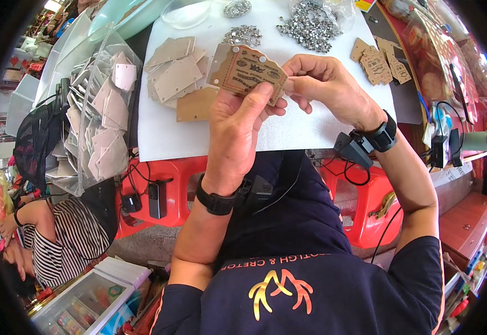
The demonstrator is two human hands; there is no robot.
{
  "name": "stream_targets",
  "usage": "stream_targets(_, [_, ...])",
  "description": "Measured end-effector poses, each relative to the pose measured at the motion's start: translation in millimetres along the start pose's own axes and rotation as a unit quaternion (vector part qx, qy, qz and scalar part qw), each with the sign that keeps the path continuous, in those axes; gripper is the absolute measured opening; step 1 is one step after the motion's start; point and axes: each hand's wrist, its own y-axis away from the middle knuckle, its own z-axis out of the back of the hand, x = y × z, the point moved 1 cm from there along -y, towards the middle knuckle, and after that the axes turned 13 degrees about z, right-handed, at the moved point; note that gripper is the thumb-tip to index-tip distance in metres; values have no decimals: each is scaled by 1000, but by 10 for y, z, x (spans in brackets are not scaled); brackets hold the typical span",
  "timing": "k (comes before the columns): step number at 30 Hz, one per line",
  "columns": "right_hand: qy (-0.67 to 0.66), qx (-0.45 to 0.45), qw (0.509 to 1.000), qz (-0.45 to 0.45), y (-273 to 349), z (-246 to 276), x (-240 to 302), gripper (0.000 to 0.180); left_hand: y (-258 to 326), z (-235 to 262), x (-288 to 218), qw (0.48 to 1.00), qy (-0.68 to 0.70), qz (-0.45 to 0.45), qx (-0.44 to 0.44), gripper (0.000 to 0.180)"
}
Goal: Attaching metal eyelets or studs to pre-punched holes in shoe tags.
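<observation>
The scene is lit by bright daylight. The white table cover (pixel 288 134) is made very bright, almost glaring. Soft shadows are cast under the hands. Edges are bent round and ringed by black. The middle is sharp.

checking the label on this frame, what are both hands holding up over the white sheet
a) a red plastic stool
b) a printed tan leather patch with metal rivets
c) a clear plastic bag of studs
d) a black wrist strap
b: the left hand and right hand both pinch a printed tan patch with shiny rivets at its corners.
</observation>
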Motion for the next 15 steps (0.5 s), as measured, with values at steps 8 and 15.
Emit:
stream_targets(8, [-65, -17, 998, 6, 41, -68, -35, 18, -7, 12, 18, 999, -19, -28, 7, 17])
stream_targets(15, [-95, 1, 995, 6, 46, -59, -29, 28, -32, 9, 51, 997, -39, -59, 7, 17])
